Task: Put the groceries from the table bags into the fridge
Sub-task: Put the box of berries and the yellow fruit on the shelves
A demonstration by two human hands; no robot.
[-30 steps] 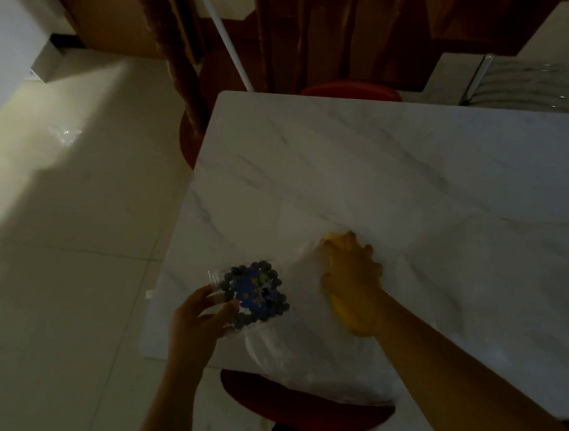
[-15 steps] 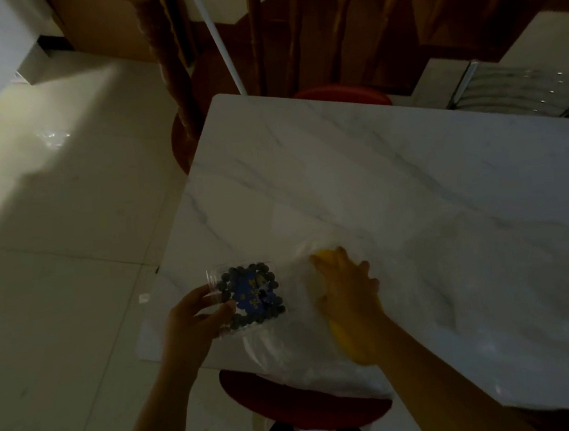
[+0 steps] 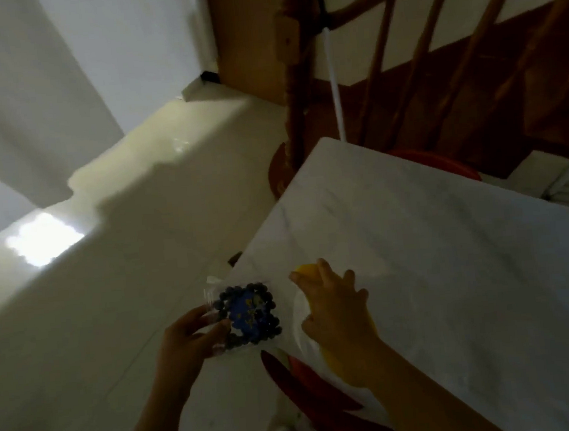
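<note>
left hand [image 3: 187, 340] pinched the clear blueberry box [image 3: 245, 316] at its left edge, off the table's near-left corner | right hand [image 3: 336, 308] lay fingers spread over a yellow item [image 3: 307, 271] in the white bag [image 3: 301, 320] on the marble table [image 3: 451, 252], just right of the box

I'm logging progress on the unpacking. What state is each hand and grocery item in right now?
left hand: closed on the blueberry box, holding it clear of the table edge.
blueberry box: lid shut, full, lifted.
right hand: fingers spread over the yellow fruit, grip unclear.
yellow fruit: mostly hidden under the hand, at the plastic bag.
plastic bag: crumpled on the marble table.
</note>
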